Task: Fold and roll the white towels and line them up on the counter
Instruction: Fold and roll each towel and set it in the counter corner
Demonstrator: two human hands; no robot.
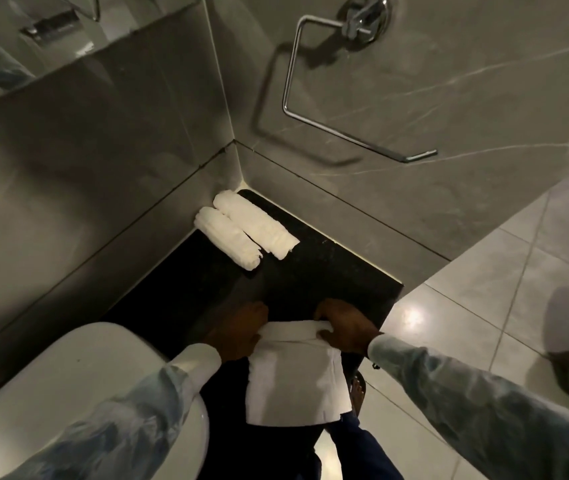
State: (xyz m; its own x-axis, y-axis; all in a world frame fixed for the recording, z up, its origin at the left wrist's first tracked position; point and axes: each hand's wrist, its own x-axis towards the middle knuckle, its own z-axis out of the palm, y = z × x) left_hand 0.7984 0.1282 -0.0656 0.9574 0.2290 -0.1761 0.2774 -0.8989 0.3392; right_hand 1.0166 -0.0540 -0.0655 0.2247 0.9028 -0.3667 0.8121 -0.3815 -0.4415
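A folded white towel (293, 379) lies at the front edge of the black counter (311, 275) and hangs over it toward me. Its far end is curled into the start of a roll. My left hand (238, 334) grips the left end of that roll. My right hand (343, 329) grips the right end, fingers wrapped over the cloth. Two rolled white towels (245, 233) lie side by side in the counter's far corner, touching each other and the wall.
A white basin (103, 372) sits at the left of the counter. Grey marble walls meet at the far corner. A chrome towel ring (311, 81) hangs on the right wall. Pale floor tiles (484, 306) spread to the right. My foot (357, 389) shows beneath the towel.
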